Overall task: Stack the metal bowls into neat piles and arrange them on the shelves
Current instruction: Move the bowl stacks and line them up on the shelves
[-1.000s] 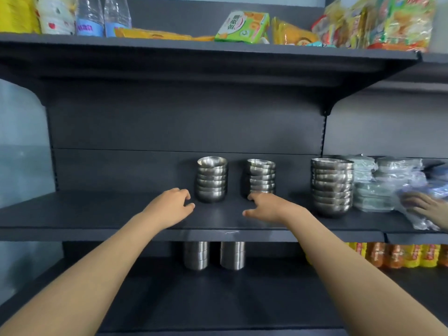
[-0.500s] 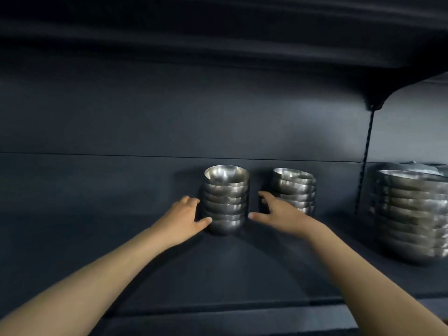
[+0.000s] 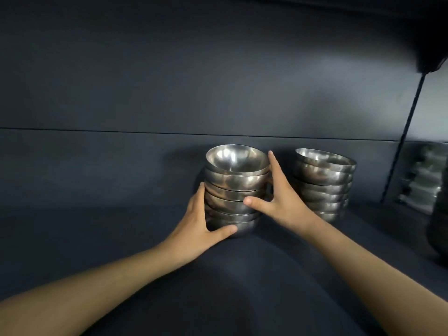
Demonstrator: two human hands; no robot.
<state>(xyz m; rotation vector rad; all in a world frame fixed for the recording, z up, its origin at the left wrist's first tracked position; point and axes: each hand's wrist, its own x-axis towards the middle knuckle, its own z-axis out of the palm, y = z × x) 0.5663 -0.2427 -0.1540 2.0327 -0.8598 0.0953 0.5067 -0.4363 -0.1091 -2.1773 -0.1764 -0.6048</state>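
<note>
A dark matte shelf (image 3: 97, 251) runs out under my forearms, and behind it rises a dark back panel (image 3: 169, 81) with one thin seam across it, just above my fingertips. The light is dim and the far right of the view is blurred.

Between my hands stands a stack of metal bowls (image 3: 234, 185), nested mouth up, its bottom bowl seemingly resting on the shelf close to the back panel. The top bowl is empty and shiny inside. My left hand (image 3: 198, 224) grips the stack low down, thumb laid across the front of the bottom bowl and fingers curled up its left side. My right hand (image 3: 281, 197) grips it higher, thumb pressed on the front at mid-height and forefinger reaching up the right side to the top rim.

Just beyond my right hand, apart from it, stands a second stack of bowls (image 3: 324, 183), its top bowl also empty. Further right a slotted upright post (image 3: 402, 141) divides the shelving, and past it a larger, blurred pile (image 3: 438, 226) sits at the edge of the view.
</note>
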